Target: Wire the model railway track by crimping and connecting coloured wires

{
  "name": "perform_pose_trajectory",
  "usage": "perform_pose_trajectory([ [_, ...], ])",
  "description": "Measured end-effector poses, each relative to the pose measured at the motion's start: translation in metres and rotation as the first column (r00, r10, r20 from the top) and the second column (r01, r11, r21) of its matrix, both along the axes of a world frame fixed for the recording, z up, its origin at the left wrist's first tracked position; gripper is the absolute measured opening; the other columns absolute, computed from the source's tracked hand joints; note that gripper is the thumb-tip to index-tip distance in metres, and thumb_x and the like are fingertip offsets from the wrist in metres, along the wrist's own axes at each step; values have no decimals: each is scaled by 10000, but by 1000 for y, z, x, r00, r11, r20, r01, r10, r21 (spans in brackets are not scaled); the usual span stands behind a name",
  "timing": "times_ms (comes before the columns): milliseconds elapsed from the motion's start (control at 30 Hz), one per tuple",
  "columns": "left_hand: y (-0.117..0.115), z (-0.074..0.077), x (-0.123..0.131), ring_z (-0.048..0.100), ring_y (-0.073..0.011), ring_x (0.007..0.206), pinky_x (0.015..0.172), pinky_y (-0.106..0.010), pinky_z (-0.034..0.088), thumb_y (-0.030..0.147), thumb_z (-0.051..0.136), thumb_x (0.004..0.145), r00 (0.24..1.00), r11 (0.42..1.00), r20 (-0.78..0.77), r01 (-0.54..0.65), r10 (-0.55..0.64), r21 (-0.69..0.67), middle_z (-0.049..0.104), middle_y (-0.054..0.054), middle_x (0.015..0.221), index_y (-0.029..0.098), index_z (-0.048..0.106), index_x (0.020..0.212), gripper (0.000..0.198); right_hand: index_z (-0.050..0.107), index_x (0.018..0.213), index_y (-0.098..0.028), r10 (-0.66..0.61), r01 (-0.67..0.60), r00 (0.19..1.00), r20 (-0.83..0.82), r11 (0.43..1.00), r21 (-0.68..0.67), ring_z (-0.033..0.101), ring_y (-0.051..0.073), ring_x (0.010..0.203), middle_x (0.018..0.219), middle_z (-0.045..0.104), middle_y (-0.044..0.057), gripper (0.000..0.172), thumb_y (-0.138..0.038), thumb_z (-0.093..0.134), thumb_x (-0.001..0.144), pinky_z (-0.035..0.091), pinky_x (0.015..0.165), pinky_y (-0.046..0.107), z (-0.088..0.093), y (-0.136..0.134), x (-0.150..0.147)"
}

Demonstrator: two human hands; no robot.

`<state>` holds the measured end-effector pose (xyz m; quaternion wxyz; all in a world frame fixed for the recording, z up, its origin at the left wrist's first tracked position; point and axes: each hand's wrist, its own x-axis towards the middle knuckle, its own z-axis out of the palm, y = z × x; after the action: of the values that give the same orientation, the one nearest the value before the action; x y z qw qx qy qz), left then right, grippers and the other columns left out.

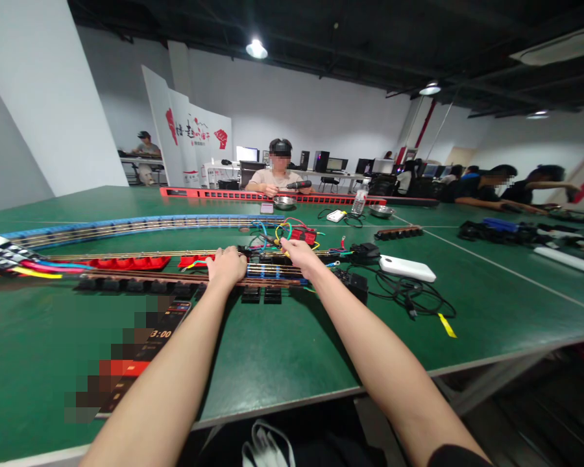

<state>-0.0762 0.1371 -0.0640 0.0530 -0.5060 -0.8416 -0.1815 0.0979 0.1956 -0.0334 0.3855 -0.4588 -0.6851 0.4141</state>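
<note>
My left hand [228, 267] is curled over a long rail [156, 280] with copper-coloured strips and black feet, steadying it on the table. Just to the right, my right hand [299, 253] is closed in a pinch beside red and black connectors. A thin dark piece with a bit of yellow shows at its fingertips, too small to name. Blue, yellow and green wires [285, 228] loop behind those fingers, near a red block [302, 235]. Short blue pieces [271, 271] cross the rail between my hands.
A curved blue track [126, 224] and a long red rail [272, 195] lie farther back. A white power bank [407, 268] and coiled black cables [409, 295] are at the right. A phone [163, 334] lies near my left forearm. Across the table sits a person [278, 175] holding a power screwdriver.
</note>
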Motion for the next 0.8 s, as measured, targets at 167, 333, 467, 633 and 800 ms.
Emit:
perform_pose_trajectory([
  [167, 0, 1, 1, 450, -321, 1275, 998, -558, 340, 315, 306, 884, 1000, 1000, -3, -1, 1, -4, 602, -204, 1247, 137, 578, 1119, 401, 605, 665, -162, 18, -14, 1000, -24, 987, 159, 504, 139, 663, 614, 542, -12, 412, -483, 442, 865, 365, 616, 229, -7, -1, -5],
  [333, -1, 4, 2, 446, -326, 1282, 1001, -549, 341, 321, 316, 887, 1000, 1000, 7, -7, 7, -18, 594, -211, 1261, 131, 578, 1135, 408, 650, 683, -169, -78, 17, 983, 165, 939, 343, 572, 198, 896, 805, 646, 61, 429, -444, 416, 913, 416, 753, 272, -11, 0, -8],
  [467, -2, 5, 3, 452, -327, 1278, 1003, -548, 338, 321, 314, 886, 1000, 1000, 11, -9, 9, -21, 593, -205, 1267, 132, 580, 1138, 412, 691, 719, -172, -196, 87, 956, 218, 899, 428, 542, 234, 1099, 1019, 667, 125, 434, -408, 401, 940, 415, 873, 313, -12, -3, -10],
  [633, -2, 4, 2, 457, -324, 1270, 1006, -544, 335, 316, 314, 889, 1000, 1000, 11, -8, 8, -20, 593, -201, 1264, 136, 580, 1132, 403, 597, 617, -192, -197, 181, 980, 8, 918, 353, 632, 206, 799, 715, 661, 68, 486, -440, 335, 943, 438, 740, 279, -9, 1, -10],
  [800, -3, 4, 2, 470, -323, 1255, 1003, -539, 338, 316, 312, 892, 1000, 1000, 16, -4, 4, -12, 601, -204, 1242, 132, 579, 1119, 396, 548, 612, -189, -238, 311, 894, -379, 939, 145, 642, 193, 781, 747, 675, 69, 431, -487, 402, 888, 454, 693, 270, 13, -4, -1],
])
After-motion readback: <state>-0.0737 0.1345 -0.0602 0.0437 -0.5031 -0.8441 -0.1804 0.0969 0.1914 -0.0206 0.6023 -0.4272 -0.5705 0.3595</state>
